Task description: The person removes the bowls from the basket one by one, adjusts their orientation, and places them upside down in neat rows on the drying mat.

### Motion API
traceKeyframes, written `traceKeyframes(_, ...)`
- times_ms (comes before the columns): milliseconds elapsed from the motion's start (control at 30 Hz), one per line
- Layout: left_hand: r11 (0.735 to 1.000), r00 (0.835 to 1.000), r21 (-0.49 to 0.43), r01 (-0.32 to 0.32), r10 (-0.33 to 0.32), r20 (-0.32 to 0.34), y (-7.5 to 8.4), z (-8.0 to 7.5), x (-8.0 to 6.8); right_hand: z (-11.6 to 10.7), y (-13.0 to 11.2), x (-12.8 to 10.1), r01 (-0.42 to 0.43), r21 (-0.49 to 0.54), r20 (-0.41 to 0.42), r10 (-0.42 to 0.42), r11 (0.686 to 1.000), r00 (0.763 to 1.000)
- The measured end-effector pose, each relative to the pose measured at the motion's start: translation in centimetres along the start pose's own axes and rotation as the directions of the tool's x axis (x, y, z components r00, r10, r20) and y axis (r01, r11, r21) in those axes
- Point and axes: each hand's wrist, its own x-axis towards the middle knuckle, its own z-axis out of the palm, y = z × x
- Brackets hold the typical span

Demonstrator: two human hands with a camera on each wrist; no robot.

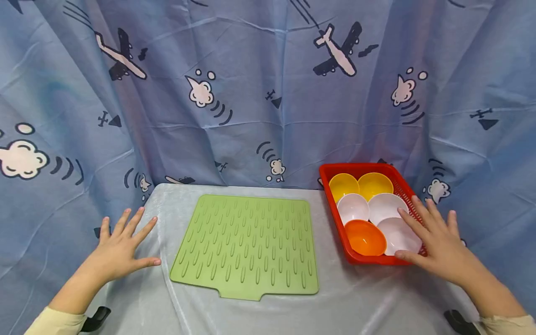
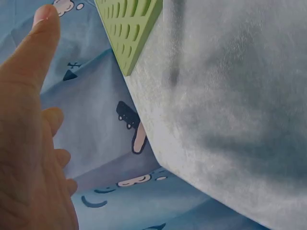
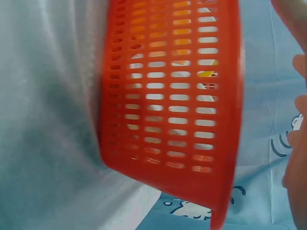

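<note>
Right hand [image 1: 441, 249], red basket [image 1: 368, 259] close below

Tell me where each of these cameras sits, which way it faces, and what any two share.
Head: on the head, facing forward and down at the green mat, red basket, bowls and curtain; left hand, right hand and sleeves show.
Left wrist: on that wrist, facing the edge of the table and a mat corner; part of the left hand shows.
Right wrist: on that wrist, facing the basket's slotted side; part of the right hand shows.
Head and left wrist share the mat; head and right wrist share the basket.
</note>
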Motion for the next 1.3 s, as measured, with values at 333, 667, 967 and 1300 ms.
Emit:
traceKeyframes(333, 0.98, 0.999, -0.193, -0.041, 0.046, 0.022, 0.8, 0.5, 0.2, -1.3, -0.5, 1.2, -0.002, 0.321, 0.042, -0.012, 0.947, 0.999)
traceKeyframes(667, 0.762, 0.997, -0.646, -0.031, 0.071, 0.036, 2.0, 2.2, 0.1, -1.6, -0.4, 3.2, -0.145, 0.441, 0.2, 0.061, 0.886, 0.978)
traceKeyframes(967, 0.623, 0.993, -0.78, 0.063, 0.037, 0.109, 4.0, 4.4, 0.1, -1.4, -0.5, 5.0, -0.167, 0.449, 0.337, 0.007, 0.878, 0.942)
traceKeyframes(1300, 0.752, 0.994, -0.65, 0.108, -0.065, 0.09, 6.1, 6.6, 0.3, 0.3, -0.7, 6.3, -0.088, 0.363, 0.369, -0.056, 0.928, 0.928)
